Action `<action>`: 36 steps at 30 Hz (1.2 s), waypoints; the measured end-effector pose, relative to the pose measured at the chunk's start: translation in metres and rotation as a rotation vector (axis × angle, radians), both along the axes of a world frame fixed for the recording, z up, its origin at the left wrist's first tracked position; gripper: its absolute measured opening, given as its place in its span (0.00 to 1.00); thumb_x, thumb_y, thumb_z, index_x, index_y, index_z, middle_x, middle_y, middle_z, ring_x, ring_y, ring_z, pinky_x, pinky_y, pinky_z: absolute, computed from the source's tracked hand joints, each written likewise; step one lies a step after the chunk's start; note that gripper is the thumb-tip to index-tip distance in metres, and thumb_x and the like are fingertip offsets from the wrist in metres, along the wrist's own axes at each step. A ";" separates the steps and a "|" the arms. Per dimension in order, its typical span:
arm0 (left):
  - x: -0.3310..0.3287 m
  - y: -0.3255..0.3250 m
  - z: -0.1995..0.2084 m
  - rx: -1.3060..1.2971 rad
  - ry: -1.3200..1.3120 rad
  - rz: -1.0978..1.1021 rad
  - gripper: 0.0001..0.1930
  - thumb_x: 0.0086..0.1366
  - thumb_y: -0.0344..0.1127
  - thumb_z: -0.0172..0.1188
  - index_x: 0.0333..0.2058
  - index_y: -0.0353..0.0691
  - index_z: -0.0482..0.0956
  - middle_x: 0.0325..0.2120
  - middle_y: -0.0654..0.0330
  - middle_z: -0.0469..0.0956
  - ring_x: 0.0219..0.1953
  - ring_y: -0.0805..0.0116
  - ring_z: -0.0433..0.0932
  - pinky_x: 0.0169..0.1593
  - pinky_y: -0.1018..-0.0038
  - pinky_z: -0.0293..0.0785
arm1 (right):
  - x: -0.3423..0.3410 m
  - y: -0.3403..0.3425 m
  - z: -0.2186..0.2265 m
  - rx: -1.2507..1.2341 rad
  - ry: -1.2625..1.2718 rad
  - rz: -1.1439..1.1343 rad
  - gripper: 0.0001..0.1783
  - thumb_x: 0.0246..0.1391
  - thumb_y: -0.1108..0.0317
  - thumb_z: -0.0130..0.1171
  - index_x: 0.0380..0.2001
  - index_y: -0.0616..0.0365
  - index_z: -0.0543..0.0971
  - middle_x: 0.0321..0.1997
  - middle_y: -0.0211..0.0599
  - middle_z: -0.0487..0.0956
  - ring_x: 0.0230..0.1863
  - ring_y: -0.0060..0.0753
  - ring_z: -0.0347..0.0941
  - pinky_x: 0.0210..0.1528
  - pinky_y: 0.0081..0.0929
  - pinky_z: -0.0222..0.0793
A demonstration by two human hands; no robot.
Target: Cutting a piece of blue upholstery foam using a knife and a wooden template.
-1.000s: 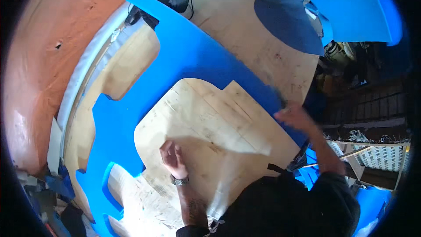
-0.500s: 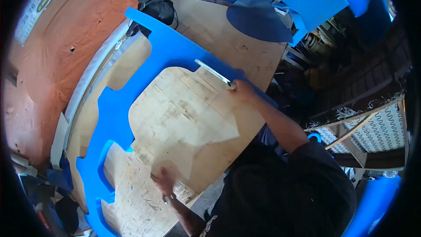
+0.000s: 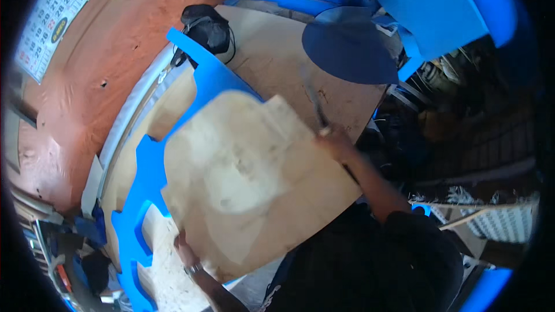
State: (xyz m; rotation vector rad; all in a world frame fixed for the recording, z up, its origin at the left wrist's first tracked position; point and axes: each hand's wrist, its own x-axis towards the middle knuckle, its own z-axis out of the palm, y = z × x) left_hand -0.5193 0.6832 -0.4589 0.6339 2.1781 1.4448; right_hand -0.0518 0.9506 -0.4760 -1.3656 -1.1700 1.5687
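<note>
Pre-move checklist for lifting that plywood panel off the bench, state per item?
1. Left hand on the plywood panel: ok, it grips the near-left edge.
2. Right hand on the panel: ok, at the far-right edge, though the picture is blurred there.
3. Panel clear of the blue frame: cannot tell; the panel looks tilted up over it, but contact underneath is hidden.
4. Thin tool at the right hand: cannot tell whether it is held or lying on the bench.
5. Black bag out of the way: ok, it sits at the far end of the bench, apart from the panel.
</note>
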 end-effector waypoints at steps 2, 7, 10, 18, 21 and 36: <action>0.045 0.073 0.018 0.065 -0.121 -0.124 0.20 0.62 0.45 0.53 0.43 0.33 0.73 0.40 0.57 0.75 0.40 0.68 0.73 0.41 0.73 0.71 | 0.041 0.053 0.005 0.009 -0.048 -0.067 0.11 0.42 0.64 0.63 0.26 0.59 0.77 0.25 0.26 0.74 0.27 0.23 0.69 0.30 0.27 0.67; 0.144 0.318 -0.024 0.029 0.060 -0.352 0.16 0.61 0.39 0.55 0.43 0.34 0.76 0.36 0.55 0.78 0.36 0.69 0.74 0.42 0.73 0.70 | 0.199 0.157 -0.045 -0.008 -0.205 -0.219 0.14 0.52 0.67 0.54 0.42 0.60 0.76 0.37 0.35 0.76 0.38 0.30 0.72 0.45 0.28 0.67; 0.241 0.460 -0.007 -0.239 0.027 -0.412 0.18 0.54 0.47 0.60 0.33 0.35 0.79 0.23 0.55 0.78 0.23 0.66 0.73 0.29 0.65 0.70 | 0.264 0.182 -0.060 -0.276 -0.514 -0.434 0.21 0.54 0.64 0.53 0.50 0.61 0.69 0.46 0.41 0.73 0.45 0.36 0.69 0.45 0.37 0.68; 0.359 0.778 -0.124 -0.204 0.237 -0.767 0.27 0.46 0.54 0.61 0.34 0.33 0.79 0.33 0.42 0.77 0.36 0.51 0.77 0.43 0.60 0.71 | 0.355 0.266 -0.139 -0.187 -0.307 -0.653 0.21 0.51 0.64 0.54 0.48 0.61 0.70 0.44 0.44 0.70 0.45 0.43 0.68 0.46 0.45 0.68; 0.387 0.815 -0.151 0.079 0.379 -0.828 0.26 0.48 0.49 0.61 0.42 0.38 0.77 0.40 0.42 0.75 0.45 0.51 0.74 0.52 0.63 0.68 | 0.362 0.295 -0.198 0.039 -0.279 -0.598 0.19 0.51 0.58 0.55 0.42 0.59 0.74 0.38 0.41 0.73 0.45 0.41 0.67 0.41 0.42 0.67; 0.343 0.356 0.148 1.791 -1.564 -1.424 0.18 0.61 0.29 0.53 0.47 0.24 0.65 0.33 0.48 0.75 0.36 0.61 0.77 0.42 0.71 0.71 | 0.224 0.309 -0.158 0.209 -1.016 -0.196 0.22 0.48 0.58 0.58 0.41 0.65 0.74 0.39 0.47 0.75 0.36 0.43 0.71 0.43 0.38 0.66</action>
